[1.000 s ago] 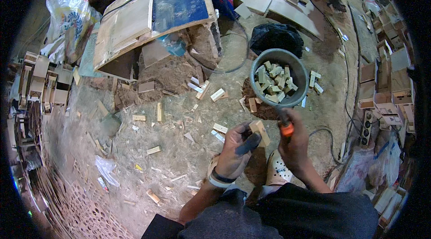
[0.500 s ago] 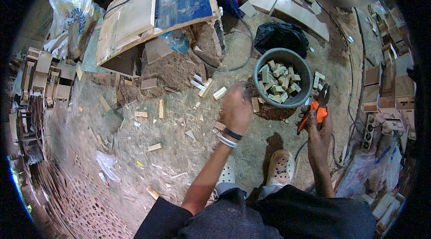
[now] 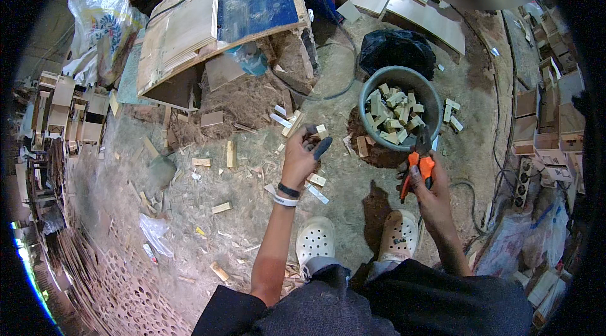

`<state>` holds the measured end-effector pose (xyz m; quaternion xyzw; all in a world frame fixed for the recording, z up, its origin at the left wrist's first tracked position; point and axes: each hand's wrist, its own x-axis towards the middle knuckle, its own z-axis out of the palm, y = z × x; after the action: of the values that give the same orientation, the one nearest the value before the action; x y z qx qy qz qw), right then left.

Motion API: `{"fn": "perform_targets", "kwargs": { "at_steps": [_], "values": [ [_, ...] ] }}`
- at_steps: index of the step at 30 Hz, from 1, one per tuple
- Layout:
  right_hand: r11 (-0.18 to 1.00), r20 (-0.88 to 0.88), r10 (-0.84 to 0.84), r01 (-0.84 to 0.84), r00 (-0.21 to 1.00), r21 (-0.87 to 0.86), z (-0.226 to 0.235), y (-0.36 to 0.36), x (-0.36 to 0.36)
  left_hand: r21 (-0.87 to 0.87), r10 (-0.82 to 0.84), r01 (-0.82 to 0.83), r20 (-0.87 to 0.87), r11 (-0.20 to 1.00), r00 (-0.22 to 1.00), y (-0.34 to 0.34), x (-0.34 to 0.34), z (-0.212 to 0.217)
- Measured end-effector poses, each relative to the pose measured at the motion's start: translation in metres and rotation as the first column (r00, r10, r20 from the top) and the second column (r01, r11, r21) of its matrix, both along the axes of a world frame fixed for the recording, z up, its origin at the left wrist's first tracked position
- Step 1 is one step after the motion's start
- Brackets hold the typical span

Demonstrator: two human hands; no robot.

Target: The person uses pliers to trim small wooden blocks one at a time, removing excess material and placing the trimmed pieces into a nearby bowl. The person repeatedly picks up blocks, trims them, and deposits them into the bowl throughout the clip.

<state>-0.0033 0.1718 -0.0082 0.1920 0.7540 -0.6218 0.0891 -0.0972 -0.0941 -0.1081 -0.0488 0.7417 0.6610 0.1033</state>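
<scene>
My left hand is over the floor left of the bucket, fingers bent around a small pale wooden block at their tips. My right hand grips a pair of pliers with orange handles, its dark jaws pointing up against the near right rim of the grey bucket. Inside the bucket lies a heap of small wooden blocks. Two more blocks rest on the floor just below my left hand.
A wooden bench with a blue panel stands at the far left, a cable looping beside it. Behind the bucket lies a black plastic bag. Wood scraps litter the floor. Stacked wooden pieces line the right side.
My left hand has moved left and now has a block at its fingertips, uncovering blocks on the floor. My right hand has shifted left with the pliers, bringing them to the bucket's rim.
</scene>
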Motion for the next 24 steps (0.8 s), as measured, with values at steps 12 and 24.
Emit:
{"fn": "perform_targets", "kwargs": {
  "at_steps": [12, 24],
  "values": [
    [0.929, 0.02, 0.366, -0.364, 0.93, -0.061, -0.012, -0.01, 0.015, 0.605, -0.051, -0.037, 0.127, 0.796, 0.991, 0.023, 0.047, 0.037],
    [0.682, -0.014, 0.641, -0.578, 0.767, -0.448, 0.014, -0.011, 0.017, 0.637, -0.068, -0.042, 0.147, 0.77, 0.987, 0.034, 0.067, 0.068]
  ]
}}
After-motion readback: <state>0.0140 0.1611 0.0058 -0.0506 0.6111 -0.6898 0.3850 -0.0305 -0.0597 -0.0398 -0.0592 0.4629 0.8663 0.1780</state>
